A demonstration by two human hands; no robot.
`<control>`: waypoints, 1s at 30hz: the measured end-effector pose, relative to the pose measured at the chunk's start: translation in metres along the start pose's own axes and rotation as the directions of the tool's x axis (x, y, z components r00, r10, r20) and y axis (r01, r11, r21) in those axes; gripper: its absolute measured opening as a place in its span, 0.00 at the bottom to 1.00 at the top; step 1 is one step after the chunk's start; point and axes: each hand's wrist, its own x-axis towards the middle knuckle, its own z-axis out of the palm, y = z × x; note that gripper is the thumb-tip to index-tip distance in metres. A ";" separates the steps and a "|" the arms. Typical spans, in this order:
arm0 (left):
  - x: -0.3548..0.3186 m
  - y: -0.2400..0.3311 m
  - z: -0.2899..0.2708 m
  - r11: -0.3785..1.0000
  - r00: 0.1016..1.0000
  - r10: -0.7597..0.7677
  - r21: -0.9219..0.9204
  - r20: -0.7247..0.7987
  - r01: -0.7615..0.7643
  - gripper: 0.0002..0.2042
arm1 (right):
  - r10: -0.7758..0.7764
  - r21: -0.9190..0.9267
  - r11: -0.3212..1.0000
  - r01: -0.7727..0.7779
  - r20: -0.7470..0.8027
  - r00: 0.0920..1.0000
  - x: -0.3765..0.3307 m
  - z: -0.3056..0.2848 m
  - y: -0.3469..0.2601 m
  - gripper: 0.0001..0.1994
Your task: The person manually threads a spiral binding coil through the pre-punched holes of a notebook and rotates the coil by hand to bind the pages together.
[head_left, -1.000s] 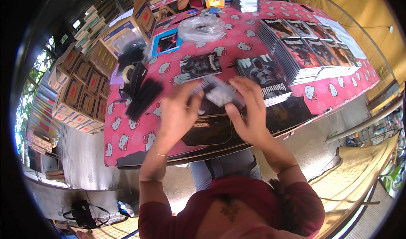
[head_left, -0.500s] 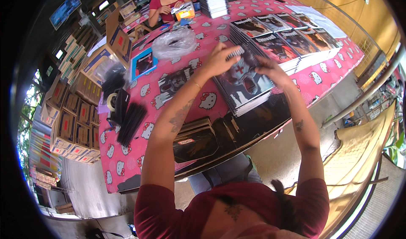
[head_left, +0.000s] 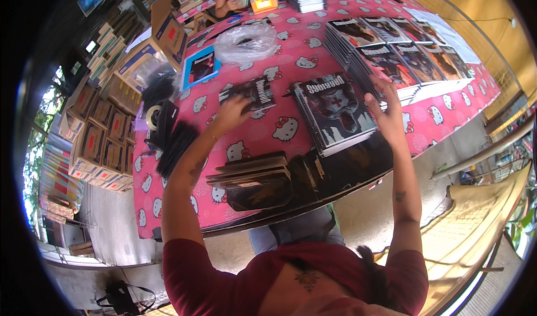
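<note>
A short stack of spiral-bound notebooks (head_left: 334, 111) with dark illustrated covers lies in front of me near the table's front edge. My right hand (head_left: 388, 110) is raised beside its right side, thumb and fingers apart, holding nothing. To the left, my left hand (head_left: 232, 114) reaches over a flat dark printed cover (head_left: 258, 95), its fingers stretched out at the near edge. Whether the fingertips touch the cover or hover just above it is hard to make out. Further right, several stacks of similar notebooks (head_left: 386, 64) stand in two rows.
Left of me lie black binding coils (head_left: 178, 145), a tape roll (head_left: 151, 117) and an open carton (head_left: 168, 36). A coil of clear plastic (head_left: 246, 43) and a blue-edged sheet (head_left: 200, 68) lie farther back. A dark wooden jig (head_left: 260, 187) sits at the front edge. Across the table, another person handles something.
Both hands have come off the notebook stack. My left hand has moved left to the loose cover; the right has drawn slightly aside. The top notebook now lies squared on the stack.
</note>
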 end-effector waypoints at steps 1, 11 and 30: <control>-0.025 -0.007 0.008 0.999 1.000 -0.001 0.046 0.027 0.000 0.11 | -0.047 0.031 0.998 0.047 0.013 0.999 -0.003 0.008 -0.022 0.23; -0.013 0.041 -0.104 0.984 0.966 -0.171 0.010 -0.196 0.176 0.04 | -0.241 0.195 0.955 0.223 0.072 0.968 -0.053 0.140 -0.094 0.31; -0.070 0.178 -0.194 0.973 0.989 0.123 0.205 -0.088 -0.102 0.16 | -0.011 0.544 0.812 -0.210 0.374 0.927 -0.122 0.154 -0.076 0.19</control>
